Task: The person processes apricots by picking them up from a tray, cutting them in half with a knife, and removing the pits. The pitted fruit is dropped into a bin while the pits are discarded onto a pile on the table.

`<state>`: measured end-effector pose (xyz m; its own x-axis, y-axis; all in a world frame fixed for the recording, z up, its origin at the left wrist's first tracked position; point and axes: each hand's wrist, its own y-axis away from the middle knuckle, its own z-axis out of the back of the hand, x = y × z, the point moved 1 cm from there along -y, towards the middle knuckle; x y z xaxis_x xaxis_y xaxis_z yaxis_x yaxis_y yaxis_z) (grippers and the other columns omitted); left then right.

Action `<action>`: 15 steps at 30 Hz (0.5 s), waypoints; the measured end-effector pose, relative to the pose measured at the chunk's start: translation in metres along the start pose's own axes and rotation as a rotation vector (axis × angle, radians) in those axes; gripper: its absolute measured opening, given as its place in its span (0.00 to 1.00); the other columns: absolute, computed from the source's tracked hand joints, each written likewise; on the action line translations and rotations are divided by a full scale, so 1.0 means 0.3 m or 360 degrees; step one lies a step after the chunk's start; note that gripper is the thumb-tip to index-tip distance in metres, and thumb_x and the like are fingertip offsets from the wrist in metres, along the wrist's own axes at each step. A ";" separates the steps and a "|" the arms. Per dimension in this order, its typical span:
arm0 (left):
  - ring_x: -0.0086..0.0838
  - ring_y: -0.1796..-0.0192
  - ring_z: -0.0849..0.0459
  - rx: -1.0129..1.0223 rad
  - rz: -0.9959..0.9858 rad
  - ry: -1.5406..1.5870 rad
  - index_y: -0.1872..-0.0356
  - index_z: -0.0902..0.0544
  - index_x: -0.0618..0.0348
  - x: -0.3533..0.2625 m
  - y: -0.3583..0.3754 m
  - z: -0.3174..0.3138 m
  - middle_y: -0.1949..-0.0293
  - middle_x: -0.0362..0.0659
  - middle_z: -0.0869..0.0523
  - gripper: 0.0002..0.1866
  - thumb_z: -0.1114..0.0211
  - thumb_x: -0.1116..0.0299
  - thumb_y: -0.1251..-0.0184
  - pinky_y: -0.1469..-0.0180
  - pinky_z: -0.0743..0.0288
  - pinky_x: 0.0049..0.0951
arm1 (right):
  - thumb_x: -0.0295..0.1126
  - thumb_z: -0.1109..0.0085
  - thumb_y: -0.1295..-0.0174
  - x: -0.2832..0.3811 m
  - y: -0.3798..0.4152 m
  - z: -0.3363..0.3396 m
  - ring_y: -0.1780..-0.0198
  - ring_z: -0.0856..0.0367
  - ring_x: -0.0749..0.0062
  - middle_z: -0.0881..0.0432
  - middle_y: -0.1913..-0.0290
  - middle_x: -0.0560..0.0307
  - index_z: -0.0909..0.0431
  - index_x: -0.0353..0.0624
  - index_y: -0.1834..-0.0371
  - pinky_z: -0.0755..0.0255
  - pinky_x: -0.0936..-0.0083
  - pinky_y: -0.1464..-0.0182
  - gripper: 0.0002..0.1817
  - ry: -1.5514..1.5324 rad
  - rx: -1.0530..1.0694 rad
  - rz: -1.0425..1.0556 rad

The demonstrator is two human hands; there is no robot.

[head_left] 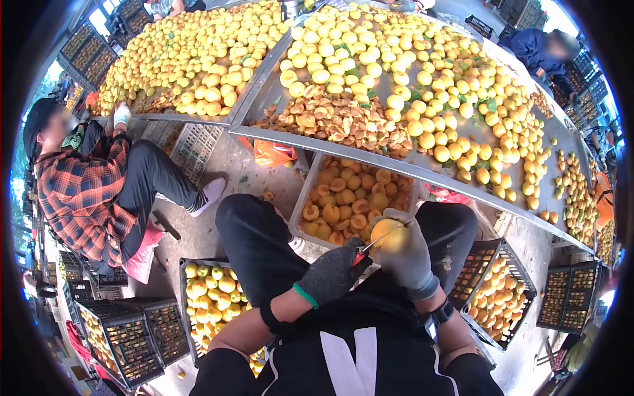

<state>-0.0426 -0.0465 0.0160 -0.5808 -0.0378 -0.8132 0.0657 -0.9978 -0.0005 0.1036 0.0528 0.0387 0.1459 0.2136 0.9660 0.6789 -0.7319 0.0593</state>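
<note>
My left hand (pixel 332 272), in a dark glove with a green cuff edge, is closed around a small knife with a red-and-black handle. The knife's blade (pixel 374 243) rests against a yellow peach (pixel 388 233). Wrapped round that fruit is my right hand (pixel 406 261), in a pale grey glove, partly blurred. Just beyond my hands, between my knees, a pale tub (pixel 303 206) holds orange fruit, many pieces cut into halves with hollows. The far side of the peach is hidden by the glove.
A metal-edged table (pixel 317 140) ahead carries whole yellow fruit and a heap of brown pits or scraps (pixel 347 122). Fruit-filled crates stand at left (pixel 214 294) and right (pixel 498 297). A person in a plaid shirt (pixel 82 181) sits at left; another (pixel 538 53) is at far right.
</note>
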 end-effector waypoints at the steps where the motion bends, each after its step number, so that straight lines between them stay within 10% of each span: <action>1: 0.52 0.67 0.17 -0.0005 0.0067 -0.0070 0.45 0.28 0.65 -0.022 0.002 0.005 0.71 0.59 0.18 0.23 0.40 0.60 0.34 0.66 0.24 0.47 | 0.26 0.33 0.44 -0.014 0.005 -0.004 0.44 0.26 0.69 0.26 0.43 0.53 0.36 0.40 0.37 0.31 0.76 0.41 0.31 -0.0141 -0.0003 0.0026; 5: 0.51 0.66 0.17 -0.0133 0.0026 -0.0310 0.45 0.27 0.64 -0.041 -0.003 0.029 0.69 0.58 0.18 0.21 0.40 0.61 0.34 0.67 0.24 0.47 | 0.26 0.32 0.44 -0.023 -0.001 -0.046 0.44 0.26 0.72 0.26 0.43 0.52 0.37 0.39 0.37 0.31 0.75 0.40 0.32 -0.1089 0.0000 -0.0242; 9: 0.50 0.68 0.16 -0.0109 0.0077 -0.0373 0.51 0.26 0.61 0.029 -0.011 0.012 0.72 0.57 0.18 0.18 0.37 0.62 0.36 0.67 0.24 0.44 | 0.28 0.33 0.43 -0.036 -0.014 -0.022 0.43 0.26 0.72 0.25 0.44 0.52 0.37 0.39 0.36 0.30 0.74 0.40 0.32 -0.0770 -0.0022 -0.0057; 11: 0.50 0.68 0.16 -0.0129 0.0053 -0.0222 0.50 0.26 0.62 0.017 -0.014 0.009 0.73 0.57 0.18 0.19 0.38 0.61 0.36 0.67 0.24 0.44 | 0.29 0.35 0.41 -0.013 -0.007 -0.015 0.42 0.27 0.71 0.25 0.44 0.54 0.37 0.38 0.37 0.29 0.74 0.41 0.29 0.0261 -0.0119 0.0107; 15: 0.50 0.68 0.16 -0.0161 0.0045 -0.0194 0.50 0.27 0.62 -0.007 -0.019 -0.005 0.73 0.57 0.18 0.19 0.38 0.61 0.35 0.68 0.24 0.45 | 0.33 0.41 0.35 -0.061 0.001 -0.016 0.42 0.27 0.70 0.25 0.45 0.55 0.36 0.36 0.37 0.28 0.74 0.43 0.25 -0.0168 -0.0088 0.0116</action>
<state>-0.0404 -0.0407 0.0168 -0.6715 -0.0783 -0.7369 0.1615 -0.9860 -0.0424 0.0977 0.0457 0.0221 0.2702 0.2232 0.9366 0.6234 -0.7819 0.0065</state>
